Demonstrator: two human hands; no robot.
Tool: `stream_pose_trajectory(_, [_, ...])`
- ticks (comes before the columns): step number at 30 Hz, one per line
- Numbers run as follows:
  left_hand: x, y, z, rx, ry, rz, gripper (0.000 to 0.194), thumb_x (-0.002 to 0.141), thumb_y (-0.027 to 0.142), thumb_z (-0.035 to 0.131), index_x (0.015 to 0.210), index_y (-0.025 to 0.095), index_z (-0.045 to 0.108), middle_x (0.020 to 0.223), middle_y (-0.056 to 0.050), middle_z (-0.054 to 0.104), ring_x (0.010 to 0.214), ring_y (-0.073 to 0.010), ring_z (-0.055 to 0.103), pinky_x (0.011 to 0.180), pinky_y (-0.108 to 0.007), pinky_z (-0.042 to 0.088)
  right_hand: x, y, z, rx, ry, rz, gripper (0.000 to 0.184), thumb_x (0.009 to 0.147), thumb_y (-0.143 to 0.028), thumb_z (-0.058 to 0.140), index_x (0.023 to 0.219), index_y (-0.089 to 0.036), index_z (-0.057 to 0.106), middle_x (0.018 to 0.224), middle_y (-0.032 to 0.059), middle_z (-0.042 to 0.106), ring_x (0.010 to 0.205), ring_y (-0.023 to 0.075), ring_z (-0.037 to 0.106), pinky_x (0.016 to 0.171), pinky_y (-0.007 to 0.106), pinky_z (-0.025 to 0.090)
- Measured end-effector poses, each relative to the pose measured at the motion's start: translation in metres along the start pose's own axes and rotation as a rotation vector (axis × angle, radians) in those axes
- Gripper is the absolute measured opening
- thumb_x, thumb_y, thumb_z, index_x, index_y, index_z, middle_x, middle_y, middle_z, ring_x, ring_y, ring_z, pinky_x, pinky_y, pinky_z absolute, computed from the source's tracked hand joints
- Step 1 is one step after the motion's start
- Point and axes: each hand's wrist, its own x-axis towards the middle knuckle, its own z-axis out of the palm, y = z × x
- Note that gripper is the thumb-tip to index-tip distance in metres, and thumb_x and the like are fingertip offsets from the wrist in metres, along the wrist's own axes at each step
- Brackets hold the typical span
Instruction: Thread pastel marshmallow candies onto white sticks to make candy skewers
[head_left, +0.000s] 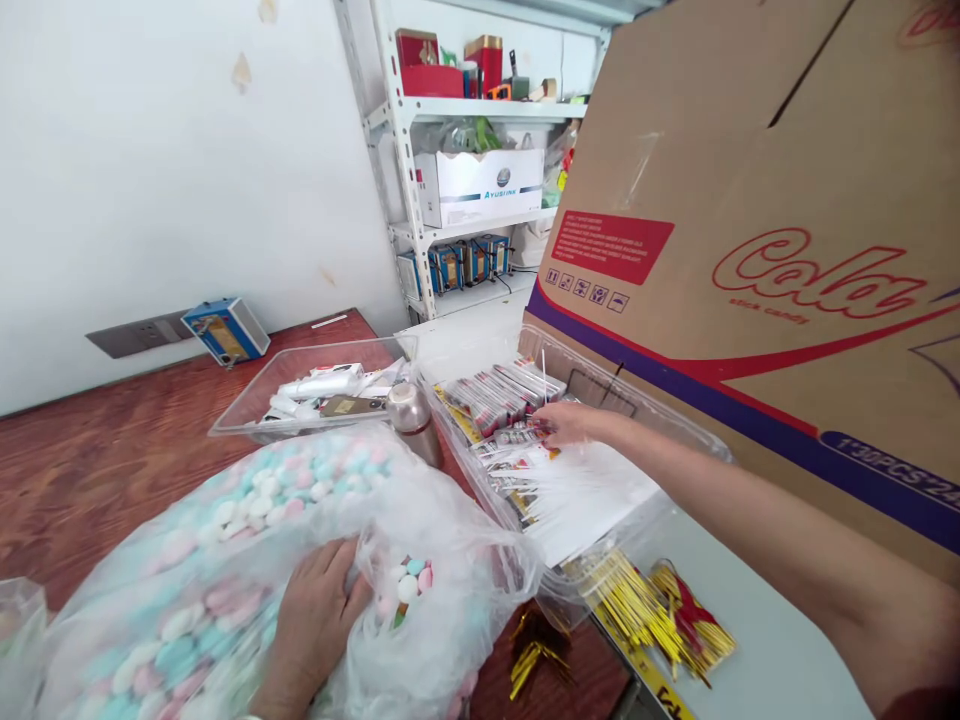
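My left hand lies on a large clear plastic bag full of pink, white and pale blue candies. Its thumb is apart from the fingers, and the fingertips are partly hidden against the bag. Stretched out to the far right, my right hand is inside a clear plastic bin, fingers closed at a row of small printed packets. A thin white stick stands up by the fingertips; what they grip is hidden. White sticks lie in the bin below the hand.
Behind the bag are a steel flask and another clear bin with white tubes. Gold twist ties lie in front of the packet bin. A big cardboard box rises on the right. Shelves stand at the back.
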Motion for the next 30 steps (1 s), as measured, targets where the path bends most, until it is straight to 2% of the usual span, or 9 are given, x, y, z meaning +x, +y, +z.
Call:
stream_pose_trajectory(3, [0.0,-0.001,0.0,-0.007,-0.001,0.001,0.027,0.092,0.034,0.051,0.114,0.02,0.058,0.105,-0.008,0.066,0.094,-0.026,0.06,0.083,-0.039,0.046,0.001,0.002,0.001,0.039,0.011,0.017,0.034,0.095,-0.035,0.061,0.124,-0.017,0.059,0.124,0.008,0.062,0.103,0.0221,0.064,0.087,0.043,0.055])
stream_pose_trajectory(10, [0.001,0.002,-0.001,0.0,-0.001,-0.012,0.027,0.092,0.033,0.05,0.113,0.019,0.058,0.107,-0.01,0.066,0.095,-0.0266,0.06,0.083,-0.04,0.046,0.004,0.0,0.012,0.172,0.166,0.039,0.033,0.096,-0.034,0.06,0.125,-0.019,0.059,0.126,0.0085,0.061,0.105,0.0219,0.063,0.088,0.043,0.055])
stream_pose_trajectory(15, [0.002,0.006,-0.003,0.0,0.012,-0.017,0.026,0.092,0.034,0.05,0.111,0.02,0.06,0.104,-0.009,0.067,0.093,-0.0263,0.061,0.082,-0.039,0.047,-0.012,0.004,-0.007,0.398,0.241,-0.021,0.032,0.094,-0.036,0.062,0.12,-0.016,0.062,0.121,0.0062,0.063,0.102,0.0236,0.065,0.085,0.042,0.056])
stream_pose_trajectory(20, [0.002,0.004,-0.001,0.008,0.057,-0.004,0.026,0.091,0.035,0.051,0.111,0.02,0.062,0.105,-0.008,0.068,0.094,-0.0261,0.062,0.083,-0.04,0.049,-0.028,0.003,-0.023,0.586,0.368,-0.057,0.03,0.098,-0.036,0.055,0.115,-0.014,0.064,0.105,0.0034,0.069,0.095,0.0215,0.066,0.085,0.04,0.056])
stream_pose_trajectory(25, [0.001,0.004,0.002,0.03,0.084,0.0,0.027,0.091,0.034,0.051,0.111,0.021,0.062,0.104,-0.008,0.068,0.092,-0.026,0.063,0.081,-0.039,0.05,-0.036,0.004,-0.028,0.614,0.47,0.018,0.033,0.094,-0.037,0.062,0.119,-0.015,0.062,0.119,0.006,0.064,0.1,0.0232,0.065,0.084,0.041,0.056])
stream_pose_trajectory(30, [0.001,0.004,0.001,0.016,0.06,-0.018,0.026,0.092,0.034,0.049,0.109,0.02,0.063,0.104,-0.009,0.068,0.092,-0.026,0.062,0.082,-0.04,0.049,-0.046,0.011,-0.037,0.569,0.529,0.086,0.031,0.095,-0.037,0.06,0.117,-0.015,0.063,0.117,0.0057,0.065,0.101,0.0233,0.065,0.086,0.042,0.055])
